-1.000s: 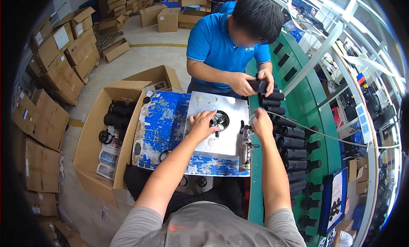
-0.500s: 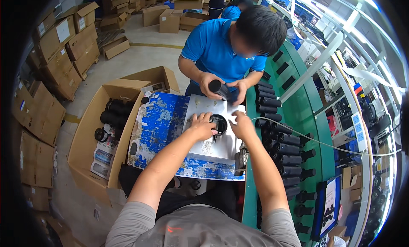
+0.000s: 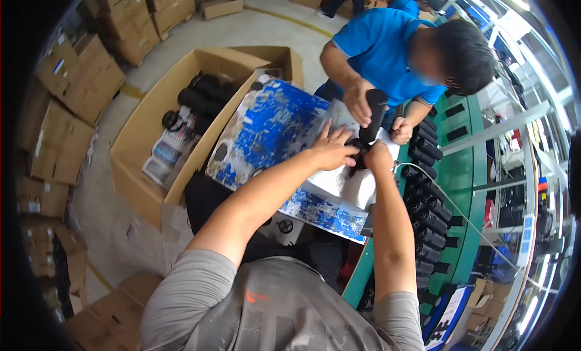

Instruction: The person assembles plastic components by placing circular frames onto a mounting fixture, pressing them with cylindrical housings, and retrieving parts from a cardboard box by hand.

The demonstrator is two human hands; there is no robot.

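A round black plastic part (image 3: 358, 146) sits between the person's two hands, over the metal plate (image 3: 354, 187). The left hand (image 3: 334, 148) lies at its left side with fingers fanned well apart, the nearest fingertips at the rim; whether they pinch it cannot be told. The right hand (image 3: 378, 157) is at the opposite side with fingers curled inward, its grip hidden. Just beyond both hands, a co-worker's hand (image 3: 358, 101) wraps a black cylindrical tube (image 3: 376, 109), its long axis close to upright, the top leaning slightly right and the lower end pointing down at the round part; whether the two touch is unclear. Half a second ago the tube was in both the co-worker's hands, farther from the round part, and the right hand stood clear of that part. Now the co-worker's other hand (image 3: 402, 131) is off the tube, loosely curled beyond the right hand. More black tubes (image 3: 431, 221) lie to the right of the right hand.
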